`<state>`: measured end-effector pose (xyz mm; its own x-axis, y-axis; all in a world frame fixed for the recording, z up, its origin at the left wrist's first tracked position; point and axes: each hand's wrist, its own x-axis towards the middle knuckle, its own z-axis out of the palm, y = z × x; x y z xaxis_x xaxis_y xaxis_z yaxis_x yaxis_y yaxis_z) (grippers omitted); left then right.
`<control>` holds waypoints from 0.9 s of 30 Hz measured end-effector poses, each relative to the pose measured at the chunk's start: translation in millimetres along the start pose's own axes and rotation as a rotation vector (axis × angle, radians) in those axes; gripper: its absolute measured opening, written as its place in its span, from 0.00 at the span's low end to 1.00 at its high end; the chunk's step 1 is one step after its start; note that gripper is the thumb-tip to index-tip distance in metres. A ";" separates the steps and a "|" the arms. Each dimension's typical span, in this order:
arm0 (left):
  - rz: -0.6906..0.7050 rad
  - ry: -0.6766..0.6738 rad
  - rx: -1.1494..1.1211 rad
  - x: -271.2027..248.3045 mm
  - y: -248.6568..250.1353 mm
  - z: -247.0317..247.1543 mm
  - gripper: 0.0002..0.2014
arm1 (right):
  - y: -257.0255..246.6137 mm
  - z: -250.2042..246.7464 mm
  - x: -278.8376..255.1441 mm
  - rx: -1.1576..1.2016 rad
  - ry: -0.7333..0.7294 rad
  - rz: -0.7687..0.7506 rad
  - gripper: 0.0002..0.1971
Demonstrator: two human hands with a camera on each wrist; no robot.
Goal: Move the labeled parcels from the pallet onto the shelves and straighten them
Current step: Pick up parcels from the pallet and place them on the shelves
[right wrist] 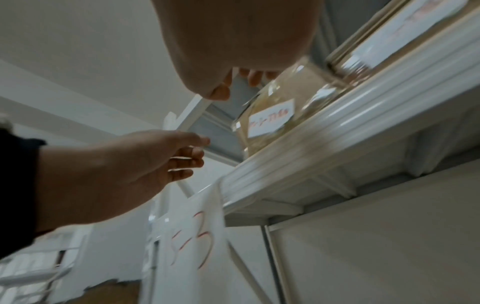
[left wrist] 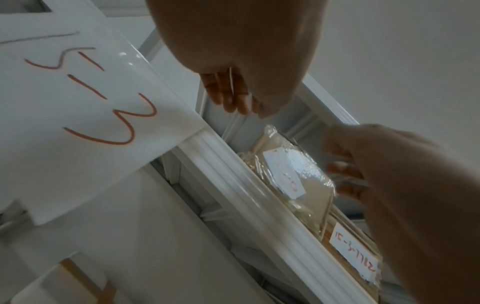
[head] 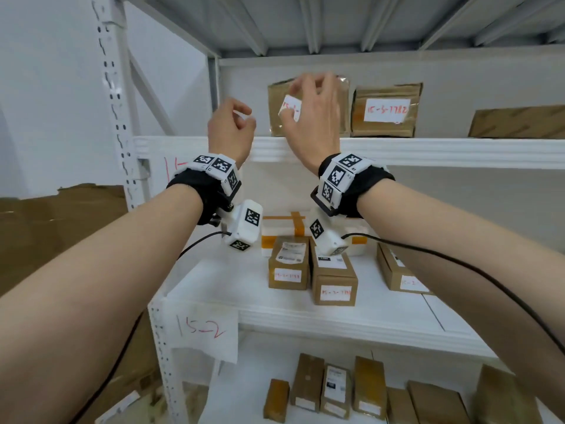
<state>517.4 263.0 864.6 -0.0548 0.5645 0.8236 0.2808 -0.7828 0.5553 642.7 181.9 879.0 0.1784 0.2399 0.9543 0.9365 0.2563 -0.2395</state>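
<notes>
Nothing is being held by either hand. The right hand (head: 312, 117) is being raised in front of the plastic-wrapped parcel (head: 276, 110), with its fingers spread and loosely bent; whether the fingertips are touching the wrap cannot be told, since the hand is blurred. The parcel is being carried by the upper shelf (head: 443, 151), standing just behind the right hand's fingers, its white label (right wrist: 271, 118) facing outward. The left hand (head: 230, 130) is being kept empty, fingers loosely curled, just to the left of the parcel and apart from it. A second labelled parcel (head: 386, 110) is standing close beside the first, on the far side from the left hand. More parcels (head: 334, 278) are lying on the lower shelf (head: 305, 316), well below both wrists.
</notes>
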 end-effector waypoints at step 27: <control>-0.695 -0.266 0.630 -358.4 -243.4 -246.0 0.24 | -147.0 179.8 -413.7 0.441 -1.106 0.398 0.12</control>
<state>233.0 186.9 462.6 -0.2054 0.9488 0.2399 0.7327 -0.0134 0.6804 376.9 213.4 487.3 -0.1237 0.9735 0.1922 0.6571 0.2255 -0.7193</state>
